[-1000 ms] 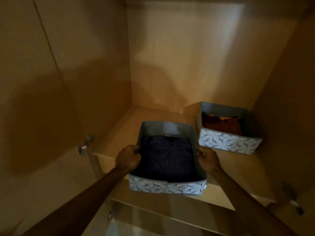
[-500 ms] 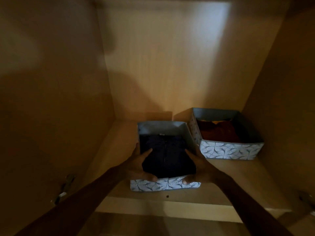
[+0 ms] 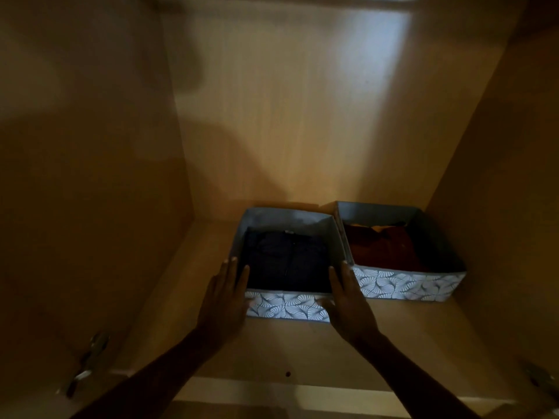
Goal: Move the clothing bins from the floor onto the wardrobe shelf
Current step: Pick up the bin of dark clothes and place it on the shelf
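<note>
Bracing front corners of grey leaf-patterned fabric bin (image 3: 287, 306) with dark clothes: your left hand (image 3: 225, 297) and right hand (image 3: 348, 300) flat, fingers straight. Bin sits on pale wooden shelf (image 3: 302, 349), dead 12 o'clock from both hands, equally near; matching rust-filled bin (image 3: 405, 285) just beside at 3 o'clock.

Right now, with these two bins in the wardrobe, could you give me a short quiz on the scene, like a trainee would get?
1. True or false: the dark-clothes bin and the rust-clothes bin both stand on the wardrobe shelf.
2. Which bin do the left hand and the right hand both rest on? A) the dark-clothes bin B) the rust-clothes bin C) neither
3. Fill in: the bins sit side by side, the rust-clothes bin on the person's ____.
Key: 1 true; 2 A; 3 right.
</note>
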A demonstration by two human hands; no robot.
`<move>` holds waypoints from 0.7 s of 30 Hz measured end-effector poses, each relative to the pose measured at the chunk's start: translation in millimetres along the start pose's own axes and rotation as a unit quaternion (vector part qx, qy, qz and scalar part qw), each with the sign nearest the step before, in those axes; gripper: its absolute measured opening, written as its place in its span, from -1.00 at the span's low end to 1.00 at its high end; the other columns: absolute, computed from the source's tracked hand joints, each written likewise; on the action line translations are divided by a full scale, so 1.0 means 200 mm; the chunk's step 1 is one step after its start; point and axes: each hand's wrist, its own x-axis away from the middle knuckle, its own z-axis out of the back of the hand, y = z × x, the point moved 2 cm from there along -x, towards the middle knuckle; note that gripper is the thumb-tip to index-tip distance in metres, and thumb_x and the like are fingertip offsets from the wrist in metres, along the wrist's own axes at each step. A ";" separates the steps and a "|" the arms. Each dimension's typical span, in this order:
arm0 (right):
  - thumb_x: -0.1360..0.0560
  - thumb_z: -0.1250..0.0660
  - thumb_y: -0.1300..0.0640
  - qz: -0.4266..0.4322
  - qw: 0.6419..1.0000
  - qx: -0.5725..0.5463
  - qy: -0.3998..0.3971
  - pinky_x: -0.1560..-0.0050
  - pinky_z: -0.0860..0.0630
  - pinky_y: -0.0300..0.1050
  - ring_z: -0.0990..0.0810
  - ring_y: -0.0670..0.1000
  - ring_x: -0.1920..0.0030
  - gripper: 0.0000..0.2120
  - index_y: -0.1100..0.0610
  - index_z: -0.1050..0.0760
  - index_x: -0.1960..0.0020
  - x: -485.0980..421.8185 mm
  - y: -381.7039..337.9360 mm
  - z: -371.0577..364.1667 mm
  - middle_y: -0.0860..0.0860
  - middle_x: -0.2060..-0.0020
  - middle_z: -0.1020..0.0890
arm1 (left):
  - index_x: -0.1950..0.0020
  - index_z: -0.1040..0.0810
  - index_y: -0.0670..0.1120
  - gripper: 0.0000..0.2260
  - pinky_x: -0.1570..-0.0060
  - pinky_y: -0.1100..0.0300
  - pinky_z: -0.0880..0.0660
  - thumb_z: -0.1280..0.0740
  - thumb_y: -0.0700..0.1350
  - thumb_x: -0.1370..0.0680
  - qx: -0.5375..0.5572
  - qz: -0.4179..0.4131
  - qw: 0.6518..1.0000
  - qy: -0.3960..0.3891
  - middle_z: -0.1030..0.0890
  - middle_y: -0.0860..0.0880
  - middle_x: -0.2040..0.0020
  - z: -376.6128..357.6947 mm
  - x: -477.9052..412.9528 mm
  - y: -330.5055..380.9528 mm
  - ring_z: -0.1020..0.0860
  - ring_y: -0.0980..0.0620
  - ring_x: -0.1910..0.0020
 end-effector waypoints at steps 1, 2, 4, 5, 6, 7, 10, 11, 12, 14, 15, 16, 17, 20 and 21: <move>-0.56 0.05 -0.31 0.024 1.000 0.003 -0.003 -0.45 -0.19 0.23 0.07 0.30 -0.54 -0.25 0.16 0.01 -0.56 0.01 0.00 -0.01 0.26 -0.55 0.09 | -0.52 -0.20 -0.16 -0.21 -0.26 -0.27 -0.41 -0.45 0.12 -0.41 0.001 -0.006 1.000 0.003 -0.16 -0.31 -0.52 -0.02 0.02 -0.01 -0.22 -0.34 -0.48; -0.53 0.02 -0.33 0.049 0.999 0.006 -0.015 -0.45 -0.11 0.24 0.14 0.31 -0.54 -0.22 0.13 0.03 -0.57 0.01 0.00 -0.04 0.26 -0.55 0.12 | -0.53 -0.17 -0.15 -0.20 -0.29 -0.30 -0.36 -0.43 0.11 -0.42 0.001 -0.025 1.000 0.015 -0.13 -0.32 -0.53 -0.04 0.02 -0.02 -0.14 -0.35 -0.50; -0.46 -0.20 -0.31 0.082 0.996 0.015 -0.036 -0.43 0.09 0.25 0.29 0.28 -0.53 -0.11 0.10 0.08 -0.58 -0.01 0.02 -0.06 0.22 -0.55 0.19 | -0.57 -0.10 -0.13 -0.20 -0.35 -0.35 -0.22 -0.29 0.20 -0.45 -0.010 -0.066 0.998 0.010 -0.03 -0.32 -0.56 -0.06 0.01 -0.06 0.02 -0.34 -0.53; -0.43 -0.27 -0.31 0.077 0.996 0.024 -0.043 -0.42 0.14 0.24 0.33 0.27 -0.52 -0.05 0.08 0.12 -0.58 -0.03 0.03 -0.05 0.21 -0.55 0.22 | -0.58 -0.06 -0.11 -0.17 -0.35 -0.36 -0.16 -0.24 0.27 -0.45 -0.023 -0.074 0.997 -0.013 0.01 -0.31 -0.56 -0.06 -0.01 -0.08 0.07 -0.32 -0.53; -0.40 -0.30 -0.31 0.067 0.996 0.037 -0.051 -0.42 0.17 0.24 0.35 0.27 -0.50 -0.01 0.05 0.17 -0.58 -0.06 0.04 -0.04 0.20 -0.54 0.27 | -0.59 -0.03 -0.09 -0.14 -0.35 -0.38 -0.11 -0.21 0.33 -0.44 -0.035 -0.078 0.996 -0.036 0.06 -0.30 -0.57 -0.06 -0.03 -0.09 0.11 -0.30 -0.54; -0.40 -0.31 -0.31 0.060 0.995 0.051 -0.059 -0.44 0.19 0.25 0.35 0.27 -0.50 0.01 0.03 0.21 -0.57 -0.08 0.04 -0.03 0.18 -0.53 0.30 | -0.60 0.01 -0.07 -0.11 -0.35 -0.38 -0.05 -0.19 0.39 -0.43 -0.041 -0.075 0.995 -0.055 0.11 -0.29 -0.57 -0.06 -0.05 -0.09 0.16 -0.29 -0.54; -0.42 -0.35 -0.23 0.048 0.994 0.073 -0.073 -0.46 0.22 0.25 0.31 0.29 -0.51 0.01 0.00 0.27 -0.57 -0.16 0.03 0.00 0.21 -0.52 0.32 | -0.59 0.17 -0.03 -0.05 -0.40 -0.29 0.19 -0.13 0.45 -0.41 -0.034 -0.064 0.995 -0.067 0.34 -0.24 -0.54 -0.05 -0.12 -0.07 0.38 -0.23 -0.50; -0.43 -0.36 -0.21 0.044 0.993 0.081 -0.071 -0.45 0.24 0.21 0.29 0.30 -0.52 0.00 0.01 0.26 -0.57 -0.18 0.03 0.00 0.23 -0.52 0.30 | -0.59 0.20 -0.02 -0.03 -0.41 -0.26 0.22 -0.14 0.45 -0.40 -0.028 -0.059 0.996 -0.064 0.38 -0.23 -0.53 -0.05 -0.14 -0.07 0.42 -0.22 -0.49; -0.44 -0.36 -0.19 0.041 0.993 0.088 -0.068 -0.45 0.25 0.18 0.27 0.30 -0.52 0.00 0.02 0.25 -0.57 -0.20 0.03 0.00 0.25 -0.53 0.27 | -0.59 0.21 -0.02 -0.02 -0.42 -0.25 0.24 -0.15 0.44 -0.39 -0.023 -0.054 0.996 -0.062 0.39 -0.22 -0.53 -0.05 -0.16 -0.06 0.44 -0.22 -0.48; -0.43 -0.39 -0.16 0.032 0.994 0.092 -0.054 -0.44 0.24 0.17 0.21 0.32 -0.53 -0.01 0.04 0.20 -0.58 -0.24 0.03 -0.01 0.29 -0.53 0.20 | -0.58 0.22 -0.01 -0.01 -0.44 -0.23 0.25 -0.18 0.44 -0.38 -0.018 -0.050 0.996 -0.066 0.40 -0.22 -0.52 -0.04 -0.20 -0.07 0.44 -0.23 -0.48; -0.41 -0.41 -0.15 0.027 0.994 0.094 -0.048 -0.44 0.23 0.19 0.18 0.33 -0.53 0.00 0.06 0.18 -0.58 -0.25 0.03 -0.01 0.31 -0.53 0.17 | -0.58 0.24 0.00 0.00 -0.44 -0.22 0.27 -0.19 0.44 -0.37 -0.018 -0.049 0.996 -0.073 0.41 -0.21 -0.52 -0.04 -0.22 -0.07 0.45 -0.23 -0.48; -0.40 -0.42 -0.15 0.023 0.994 0.099 -0.045 -0.45 0.21 0.20 0.15 0.34 -0.53 0.00 0.07 0.15 -0.58 -0.27 0.03 -0.02 0.32 -0.53 0.14 | -0.57 0.27 0.01 0.01 -0.44 -0.20 0.30 -0.19 0.45 -0.37 -0.020 -0.048 0.995 -0.081 0.43 -0.20 -0.51 -0.03 -0.23 -0.07 0.46 -0.23 -0.47; -0.39 -0.44 -0.15 0.019 0.994 0.103 -0.043 -0.45 0.17 0.22 0.10 0.35 -0.53 0.01 0.08 0.12 -0.58 -0.28 0.03 -0.02 0.33 -0.53 0.11 | -0.56 0.30 0.02 0.01 -0.44 -0.18 0.34 -0.18 0.45 -0.37 -0.023 -0.047 0.995 -0.085 0.46 -0.19 -0.50 -0.03 -0.25 -0.08 0.48 -0.22 -0.46; -0.37 -0.45 -0.16 0.007 0.993 0.108 -0.043 -0.44 0.16 0.22 0.07 0.35 -0.53 0.01 0.08 0.10 -0.58 -0.32 0.04 -0.04 0.34 -0.53 0.08 | -0.56 0.31 0.02 0.03 -0.43 -0.17 0.37 -0.16 0.47 -0.36 -0.027 -0.047 0.995 -0.089 0.46 -0.19 -0.50 -0.04 -0.31 -0.09 0.49 -0.22 -0.45; -0.38 -0.44 -0.16 0.006 0.993 0.108 -0.041 -0.44 0.18 0.21 0.08 0.35 -0.53 0.01 0.07 0.11 -0.58 -0.34 0.04 -0.05 0.34 -0.53 0.10 | -0.57 0.30 0.01 0.03 -0.43 -0.17 0.35 -0.16 0.48 -0.35 -0.031 -0.045 0.994 -0.090 0.45 -0.20 -0.50 -0.04 -0.33 -0.10 0.48 -0.22 -0.46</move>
